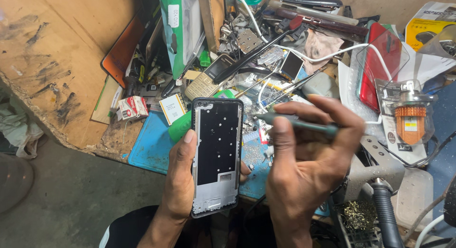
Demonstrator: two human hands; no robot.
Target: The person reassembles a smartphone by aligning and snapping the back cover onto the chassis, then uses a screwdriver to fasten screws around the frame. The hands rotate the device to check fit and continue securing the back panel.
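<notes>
Left hand [183, 181] gripping phone frame [216, 155] (upright), right hand [304, 167] pinching screwdriver [297, 123], small red-white box [132, 107] left.

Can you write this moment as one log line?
left hand: holds opened phone frame | right hand: grips grey-green tool | below: blue mat, cluttered bench

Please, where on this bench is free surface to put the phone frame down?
The blue mat is bare left of the phone frame, below the small red box. The wooden board at far left is bare. Behind the hands, tools and parts crowd everything.
</notes>
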